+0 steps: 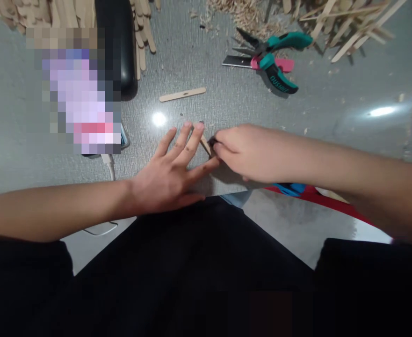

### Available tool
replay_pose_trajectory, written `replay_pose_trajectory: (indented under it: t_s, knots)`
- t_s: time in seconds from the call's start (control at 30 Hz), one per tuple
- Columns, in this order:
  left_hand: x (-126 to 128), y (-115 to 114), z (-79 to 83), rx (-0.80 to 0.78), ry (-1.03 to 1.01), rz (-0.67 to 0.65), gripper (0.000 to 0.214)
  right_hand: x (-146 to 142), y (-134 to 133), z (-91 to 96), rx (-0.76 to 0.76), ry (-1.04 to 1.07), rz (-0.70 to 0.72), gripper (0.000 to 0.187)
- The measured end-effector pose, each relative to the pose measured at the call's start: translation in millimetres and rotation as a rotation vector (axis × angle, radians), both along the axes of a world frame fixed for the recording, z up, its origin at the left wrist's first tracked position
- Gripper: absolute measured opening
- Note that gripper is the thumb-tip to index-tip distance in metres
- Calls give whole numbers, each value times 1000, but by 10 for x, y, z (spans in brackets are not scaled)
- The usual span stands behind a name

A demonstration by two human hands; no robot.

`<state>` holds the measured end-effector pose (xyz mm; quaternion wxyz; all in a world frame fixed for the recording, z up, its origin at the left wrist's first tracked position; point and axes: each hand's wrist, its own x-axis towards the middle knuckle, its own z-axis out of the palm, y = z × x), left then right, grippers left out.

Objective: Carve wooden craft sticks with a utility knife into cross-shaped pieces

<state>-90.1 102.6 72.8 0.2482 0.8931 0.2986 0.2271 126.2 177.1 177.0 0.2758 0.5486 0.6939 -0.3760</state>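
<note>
My left hand (172,171) lies flat on the grey table (33,154), fingers spread, pressing down a small wooden stick (205,143) near the table's front edge. My right hand (249,152) is closed beside it, its fingertips pinched on a small dark tool (212,141) that touches the stick. Most of the tool is hidden inside the fist, so I cannot name it.
A loose wooden stick (182,94) lies further back. Teal-handled pliers (278,58) rest on a blade with a pink handle (258,63). Piles of wooden sticks (346,21) and shavings (242,14) line the back. A black object (123,47) and a white cable (109,166) are at left.
</note>
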Motion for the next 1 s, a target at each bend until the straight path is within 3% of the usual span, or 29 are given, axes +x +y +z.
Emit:
replay_pose_trajectory:
  t_s: [0.1, 0.13, 0.23, 0.3, 0.4, 0.63, 0.83, 1.0]
  knots:
    - [-6, 122, 38, -34, -440, 99, 34, 56, 12, 27, 159, 180, -68, 32]
    - [6, 154, 44, -105, -566, 201, 25, 67, 0, 27, 210, 251, -72, 33]
    - [64, 200, 57, -388, -790, 439, 31, 73, -68, 4, 298, 467, -53, 32]
    - [95, 203, 91, -659, -813, 511, 42, 55, -119, -18, 311, 573, -57, 30]
    - [111, 212, 188, -798, -790, 556, 46, 16, -165, -49, 295, 636, -85, 29]
    - [121, 249, 324, -710, -645, 606, 16, -1, -99, -238, 192, 758, -96, 30]
    - [72, 255, 372, -721, -441, 644, 20, 34, -19, -314, 4, 805, -160, 32]
    - [25, 291, 427, -843, -468, 599, 19, 40, 42, -267, -215, 818, -289, 35]
